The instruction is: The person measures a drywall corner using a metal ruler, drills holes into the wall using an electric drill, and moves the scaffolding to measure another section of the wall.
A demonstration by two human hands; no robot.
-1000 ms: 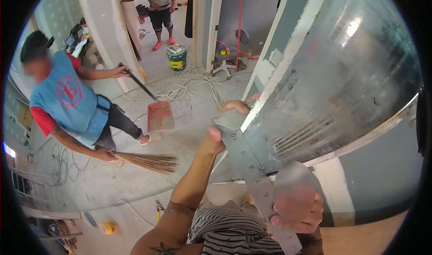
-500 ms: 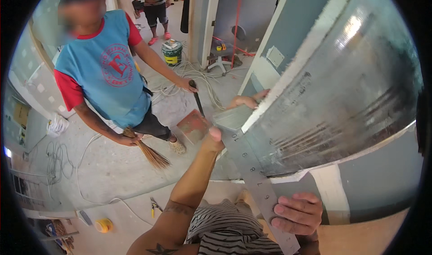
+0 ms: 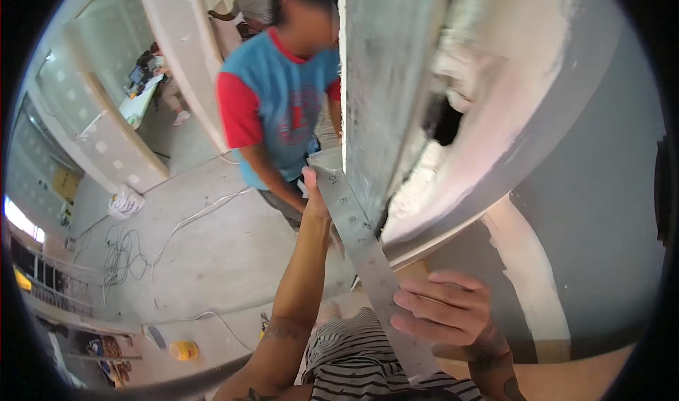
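Observation:
A long flat steel ruler (image 3: 364, 238) with printed markings slants from the wall edge down toward my striped shirt. My left hand (image 3: 316, 194) grips its far end, thumb on top beside the edge. Lower down, my right hand (image 3: 445, 307) holds the ruler's right edge, fingers stretched over it and thumb hidden. A pale flat piece (image 3: 325, 159) sits at the ruler's far end; whether it is part of the ruler I cannot tell. Close by is the end of a grey wall opening (image 3: 385, 83), with rough white filler (image 3: 424, 178) and a dark hole.
A person in a blue and red shirt (image 3: 279, 97) bends just beyond the wall edge. Further back are another person (image 3: 254, 5) and a table (image 3: 141, 100). Cables (image 3: 124, 256), a white bag (image 3: 127, 201) and a yellow tub (image 3: 184, 350) lie on the floor, left.
My view has swung, bringing the wall end's edge face-on. The co-worker has moved toward the wall and bent; the broom and dustpan are out of sight. Both my hands still hold the ruler.

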